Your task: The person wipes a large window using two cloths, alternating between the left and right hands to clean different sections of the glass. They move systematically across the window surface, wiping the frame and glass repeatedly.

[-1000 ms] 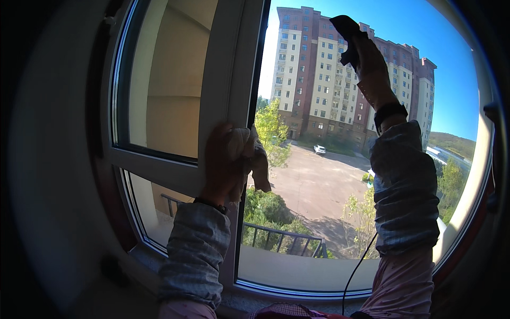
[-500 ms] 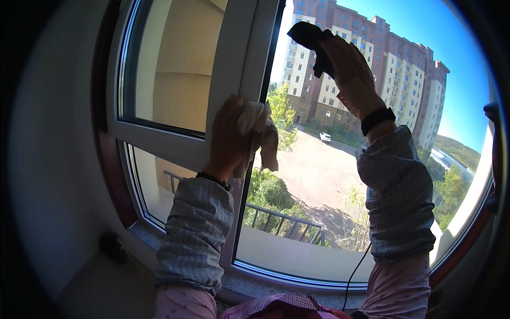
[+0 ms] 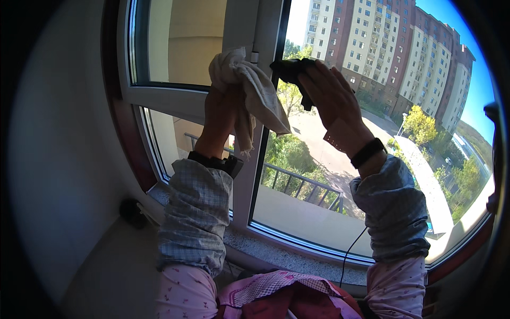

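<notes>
My left hand [image 3: 223, 111] is closed round a pale, frayed cloth [image 3: 263, 95]. The cloth bunches above the fist, and its loose ends hang over the upright white window frame [image 3: 247, 175]. Up against the large window pane [image 3: 313, 196], my right hand [image 3: 337, 103] lies with fingers long and close together over a crumpled black cloth [image 3: 297, 74]. That cloth's left end comes up to the dark edge strip of the pane. How the right thumb grips it is hidden.
A smaller window sash [image 3: 159, 93] sits to the left in the same frame. Below runs a speckled stone sill [image 3: 276, 260]. A thin black cable [image 3: 348, 250] hangs by my right sleeve. On the floor at lower left is a dark round object [image 3: 133, 212].
My view has tipped downward. My right hand with the black cloth has come down the pane and left toward the frame. My left hand is slightly lower on the frame, its cloth now bunched upward.
</notes>
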Demonstrator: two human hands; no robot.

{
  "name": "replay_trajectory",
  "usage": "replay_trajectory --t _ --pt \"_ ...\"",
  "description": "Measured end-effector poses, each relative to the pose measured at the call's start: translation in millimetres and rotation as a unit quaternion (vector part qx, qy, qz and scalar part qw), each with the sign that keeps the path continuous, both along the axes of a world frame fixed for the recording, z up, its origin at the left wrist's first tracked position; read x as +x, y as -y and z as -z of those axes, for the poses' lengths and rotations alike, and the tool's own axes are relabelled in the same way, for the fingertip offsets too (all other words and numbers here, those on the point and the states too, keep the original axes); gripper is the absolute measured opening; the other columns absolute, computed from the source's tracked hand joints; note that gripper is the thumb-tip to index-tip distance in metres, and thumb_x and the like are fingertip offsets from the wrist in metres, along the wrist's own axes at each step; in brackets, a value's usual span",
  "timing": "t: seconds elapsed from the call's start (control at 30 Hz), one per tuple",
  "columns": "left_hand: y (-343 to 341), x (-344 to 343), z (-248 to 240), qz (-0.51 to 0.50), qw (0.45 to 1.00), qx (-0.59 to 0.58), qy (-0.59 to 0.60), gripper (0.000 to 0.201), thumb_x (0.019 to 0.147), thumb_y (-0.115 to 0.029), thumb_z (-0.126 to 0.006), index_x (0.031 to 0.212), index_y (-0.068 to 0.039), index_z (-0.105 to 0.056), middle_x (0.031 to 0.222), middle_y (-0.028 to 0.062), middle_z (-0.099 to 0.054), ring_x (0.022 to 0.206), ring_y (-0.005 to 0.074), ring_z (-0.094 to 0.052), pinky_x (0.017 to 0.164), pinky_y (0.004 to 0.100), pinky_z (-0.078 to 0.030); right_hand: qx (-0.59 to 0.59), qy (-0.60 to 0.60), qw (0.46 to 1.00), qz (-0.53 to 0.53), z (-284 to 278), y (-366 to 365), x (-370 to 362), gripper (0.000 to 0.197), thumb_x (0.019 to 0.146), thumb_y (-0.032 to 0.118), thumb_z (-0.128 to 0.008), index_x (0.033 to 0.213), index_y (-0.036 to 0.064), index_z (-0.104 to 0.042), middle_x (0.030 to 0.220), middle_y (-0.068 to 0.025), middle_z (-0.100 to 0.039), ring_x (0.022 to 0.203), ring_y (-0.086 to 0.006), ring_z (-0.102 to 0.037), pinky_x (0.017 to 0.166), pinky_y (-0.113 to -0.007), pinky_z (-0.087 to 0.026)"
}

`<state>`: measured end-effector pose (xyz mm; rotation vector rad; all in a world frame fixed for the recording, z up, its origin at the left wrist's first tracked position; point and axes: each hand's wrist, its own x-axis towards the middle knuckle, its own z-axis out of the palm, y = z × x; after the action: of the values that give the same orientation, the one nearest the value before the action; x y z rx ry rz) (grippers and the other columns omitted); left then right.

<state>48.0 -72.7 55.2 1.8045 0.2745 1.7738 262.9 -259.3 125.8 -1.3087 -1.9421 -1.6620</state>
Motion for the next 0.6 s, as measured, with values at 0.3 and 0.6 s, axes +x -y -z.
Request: replay_trajectory --t 0.3,0.6 --pt "42 -62 220 0.013 0.945 -0.326 -0.035 0.036 0.107 -0.033 -0.053 0.127 -0.003 -0.059 0.113 0.0124 -0.068 0.105 0.0224 -0.066 0.093 0.0373 -0.051 -0.332 -0.124 0.934 -0.054 215 5 -4 0.052 0.093 0.011 -0.059 0.144 0.011 -0.056 0.157 -0.0048 -0.048 0.155 -0.0236 -0.03 0.131 -0.045 -0.016" --pt "77 -47 335 0.092 0.888 -0.449 0.029 0.028 0.098 -0.006 -0.065 0.126 -0.003 -0.058 0.116 0.0078 -0.065 0.105 0.0178 -0.064 0.09 0.0356 -0.053 -0.029 -0.067 0.997 0.016 22 27 -3 0.053 0.087 0.003 -0.061 0.141 0.0073 -0.059 0.149 -0.0129 -0.055 0.148 -0.0302 -0.042 0.126 -0.049 -0.026"
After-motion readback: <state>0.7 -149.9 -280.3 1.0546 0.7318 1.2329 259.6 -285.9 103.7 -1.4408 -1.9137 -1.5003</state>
